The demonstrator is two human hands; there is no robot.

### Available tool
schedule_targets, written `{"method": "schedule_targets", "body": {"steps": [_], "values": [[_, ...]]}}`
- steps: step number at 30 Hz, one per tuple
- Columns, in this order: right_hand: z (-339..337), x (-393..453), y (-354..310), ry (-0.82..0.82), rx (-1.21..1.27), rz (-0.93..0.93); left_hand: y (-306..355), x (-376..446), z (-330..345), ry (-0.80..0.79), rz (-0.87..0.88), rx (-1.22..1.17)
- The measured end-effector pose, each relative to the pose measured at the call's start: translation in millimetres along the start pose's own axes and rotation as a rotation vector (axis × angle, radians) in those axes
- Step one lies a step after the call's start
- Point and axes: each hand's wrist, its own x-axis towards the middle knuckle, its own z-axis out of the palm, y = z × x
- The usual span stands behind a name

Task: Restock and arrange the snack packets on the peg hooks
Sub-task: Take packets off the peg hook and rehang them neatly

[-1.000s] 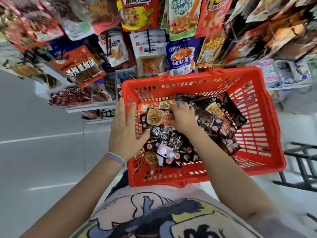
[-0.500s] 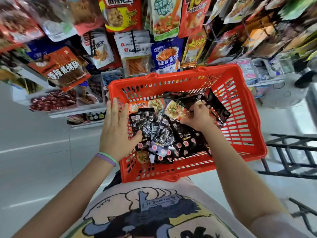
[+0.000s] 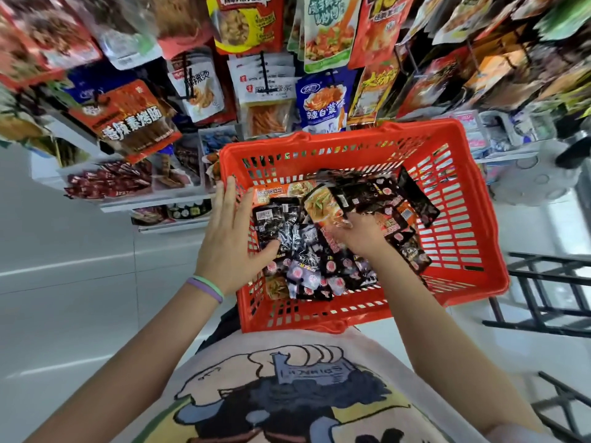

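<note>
A: What writing can you read on the display?

B: A blue hanging packet (image 3: pixel 323 102) reads 辣白菜. To the left, a red-orange packet (image 3: pixel 129 121) carries large white characters, 香辣素烤肠 as far as I can tell. The other hanging labels are too blurred.

A: And the stock to be hung?

B: It lies in a red plastic basket (image 3: pixel 460 199) held against the person's front, below the peg hooks. Mostly small black snack packets (image 3: pixel 307 251) with red round marks and barcodes, their print too small to read, plus an orange packet (image 3: pixel 321 204) picturing food.

A: The hands?

B: The left hand (image 3: pixel 232 238), fingers straight, lies flat on the basket's left rim, thumb touching a black packet. The right hand (image 3: pixel 361 233) is down among the packets, fingers curled around the lower edge of the orange one.

A: Anything nearby?

B: A white shelf (image 3: pixel 160 199) of small red sachets sits left of the basket, and a black metal frame (image 3: pixel 543 292) stands on the floor at the right.
</note>
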Motion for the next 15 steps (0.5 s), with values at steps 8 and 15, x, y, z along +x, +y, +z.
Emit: {"method": "schedule_targets", "body": {"steps": [8,15], "values": [[48,-2,-59,-0.03,-0.29,0.002,-13,-13,-1,-0.019,0.078,-0.006],[38,9,-54,-0.013,-0.594,0.052,-16,-14,-2,-0.051,0.071,0.021]]}}
